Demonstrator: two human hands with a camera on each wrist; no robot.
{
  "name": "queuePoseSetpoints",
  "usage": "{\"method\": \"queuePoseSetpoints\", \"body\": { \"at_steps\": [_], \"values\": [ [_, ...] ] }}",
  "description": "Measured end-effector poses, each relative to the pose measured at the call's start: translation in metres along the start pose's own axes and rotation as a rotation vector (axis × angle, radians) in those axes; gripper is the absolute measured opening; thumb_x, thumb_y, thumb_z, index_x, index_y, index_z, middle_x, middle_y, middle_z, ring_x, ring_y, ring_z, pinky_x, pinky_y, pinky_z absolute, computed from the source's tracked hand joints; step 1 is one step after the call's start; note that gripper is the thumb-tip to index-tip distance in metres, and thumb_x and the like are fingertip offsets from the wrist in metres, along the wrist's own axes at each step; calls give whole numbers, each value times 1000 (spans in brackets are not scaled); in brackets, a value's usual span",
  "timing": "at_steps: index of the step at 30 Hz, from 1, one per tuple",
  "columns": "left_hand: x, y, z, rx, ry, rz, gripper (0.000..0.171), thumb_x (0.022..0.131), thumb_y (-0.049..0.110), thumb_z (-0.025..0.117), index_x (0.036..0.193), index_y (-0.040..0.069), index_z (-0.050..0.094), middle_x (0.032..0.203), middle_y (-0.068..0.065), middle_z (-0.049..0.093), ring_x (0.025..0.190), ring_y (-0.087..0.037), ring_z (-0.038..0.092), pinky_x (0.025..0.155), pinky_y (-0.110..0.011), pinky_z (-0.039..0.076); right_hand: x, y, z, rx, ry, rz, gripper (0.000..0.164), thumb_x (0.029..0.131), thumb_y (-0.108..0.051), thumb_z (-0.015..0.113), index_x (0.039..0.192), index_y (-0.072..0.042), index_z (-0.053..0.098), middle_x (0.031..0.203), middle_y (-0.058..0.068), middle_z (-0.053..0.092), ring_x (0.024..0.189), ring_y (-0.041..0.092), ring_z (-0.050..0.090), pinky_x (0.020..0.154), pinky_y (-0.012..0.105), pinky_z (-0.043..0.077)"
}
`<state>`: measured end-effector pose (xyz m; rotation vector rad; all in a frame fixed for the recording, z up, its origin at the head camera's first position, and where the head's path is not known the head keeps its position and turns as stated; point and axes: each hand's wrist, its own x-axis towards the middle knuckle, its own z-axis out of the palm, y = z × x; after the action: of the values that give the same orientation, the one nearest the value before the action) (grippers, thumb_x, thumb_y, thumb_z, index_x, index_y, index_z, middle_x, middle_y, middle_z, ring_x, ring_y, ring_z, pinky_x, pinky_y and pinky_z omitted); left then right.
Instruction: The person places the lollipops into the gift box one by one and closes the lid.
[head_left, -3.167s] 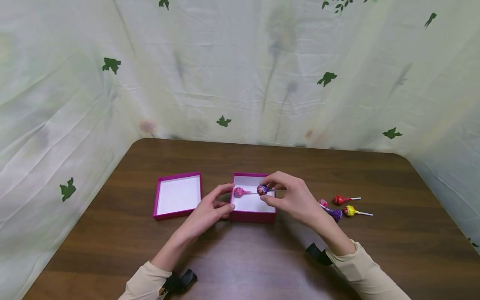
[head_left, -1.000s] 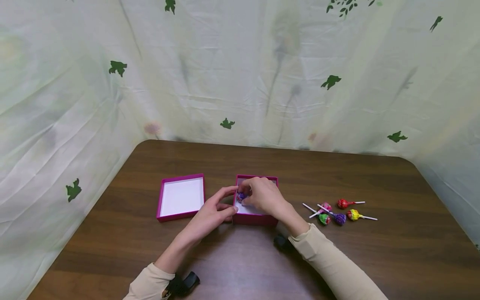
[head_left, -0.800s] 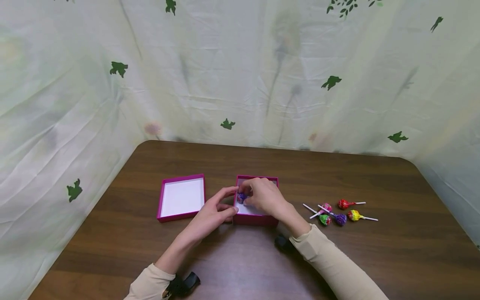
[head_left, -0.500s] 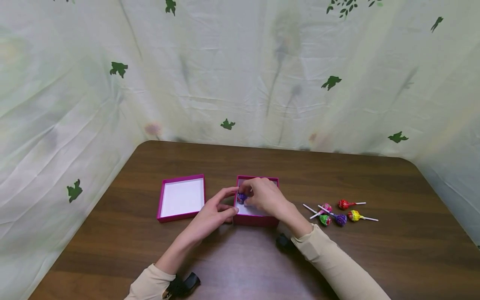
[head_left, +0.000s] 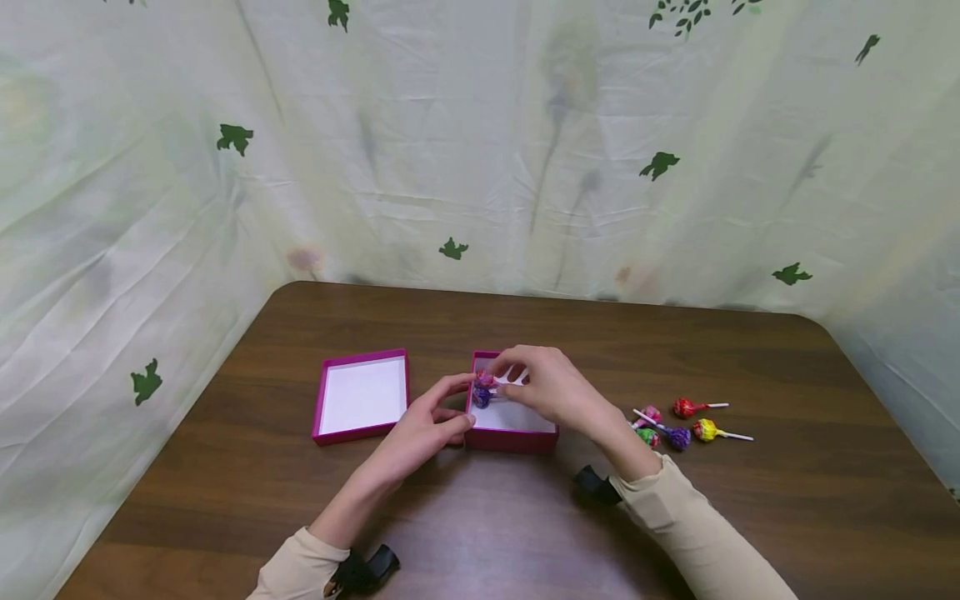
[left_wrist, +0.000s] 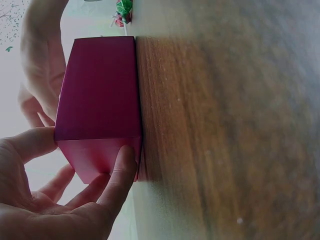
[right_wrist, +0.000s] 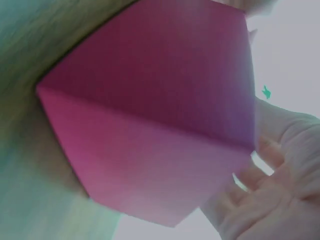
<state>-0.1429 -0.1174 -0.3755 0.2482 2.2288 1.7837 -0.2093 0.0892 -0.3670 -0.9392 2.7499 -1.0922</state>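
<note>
My left hand (head_left: 420, 425) rests against the left side of an open magenta box (head_left: 517, 442). Its fingers and thumb touch that wall and front corner, as the left wrist view shows on the box (left_wrist: 100, 90). Inside the white interior, a pink lollipop (head_left: 485, 379) and a purple lollipop (head_left: 481, 397) lie side by side at the left wall. My right hand (head_left: 558, 387) reaches over the right part of the box, its loosely bent fingertips close to the lollipop sticks, apparently gripping neither. The right wrist view has the box hiding the fingertips of my right hand (right_wrist: 280, 185).
Left of the box lies its magenta lid (head_left: 360, 396), white inside up. To the right are a red lollipop (head_left: 684, 407), a yellow lollipop (head_left: 706, 430), another purple lollipop (head_left: 678, 438), a green lollipop (head_left: 648, 437) and another pink lollipop (head_left: 652, 414).
My right hand brought the purple lollipop into the box and laid it beside the pink one. It has since drawn back to the right. My left hand stays at the box.
</note>
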Motion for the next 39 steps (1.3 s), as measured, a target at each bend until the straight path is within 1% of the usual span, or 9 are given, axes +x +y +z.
{"method": "queuePoseSetpoints", "body": {
  "at_steps": [4,7,14,22,24,28,31,34,39],
  "values": [
    [0,0,0,13,9,-20,53,88,9,62,137,19,45,142,-14,39,101,-27,59,79,-42,52,-9,1,-11,34,28,-49,17,83,-14,70,99,-19,69,93,-3,66,81,6,57,74,35,52],
    [0,1,1,18,16,-34,52,88,9,62,136,22,46,141,-12,39,102,-27,58,79,-41,52,-16,1,-20,33,49,-71,18,84,-13,69,100,-19,68,94,-5,66,81,4,57,74,34,52],
    [1,2,1,28,16,-34,52,88,9,62,136,22,46,141,-13,39,102,-28,58,79,-41,52,-35,0,-42,12,94,-66,21,83,-15,71,102,-24,66,96,-13,63,81,3,58,74,31,52],
    [1,3,1,29,15,-26,52,88,8,62,136,21,46,141,-13,39,102,-28,58,79,-41,52,-57,8,-63,40,99,-80,23,83,-12,71,102,-23,66,95,-10,64,81,6,61,75,31,52],
    [1,2,1,30,14,-29,52,88,8,62,136,22,46,141,-12,39,102,-27,58,79,-41,52,-62,12,-67,28,90,-72,23,83,-13,71,102,-24,65,96,-13,63,82,6,61,76,30,52],
    [1,2,1,30,17,-30,52,88,8,62,136,22,46,141,-12,39,102,-27,58,79,-40,52,-75,20,-75,-10,79,-21,24,84,-16,71,103,-28,64,96,-18,61,82,3,61,75,28,51],
    [2,2,1,29,15,-33,52,88,9,62,136,22,46,142,-13,39,102,-27,58,79,-40,52,-85,27,-81,-40,67,28,23,84,-20,70,103,-30,63,97,-19,61,83,2,61,72,26,51],
    [2,2,1,31,15,-35,52,88,10,63,136,22,46,141,-13,39,101,-27,58,79,-40,53,-95,34,-88,-70,46,59,22,84,-22,70,103,-31,63,97,-19,61,83,2,61,71,25,52],
    [2,3,1,32,13,-33,52,88,9,62,136,21,46,141,-13,39,101,-28,59,79,-40,52,-112,48,-96,-103,20,81,23,84,-21,71,102,-31,62,98,-18,61,83,3,61,72,27,52]
  ]
}}
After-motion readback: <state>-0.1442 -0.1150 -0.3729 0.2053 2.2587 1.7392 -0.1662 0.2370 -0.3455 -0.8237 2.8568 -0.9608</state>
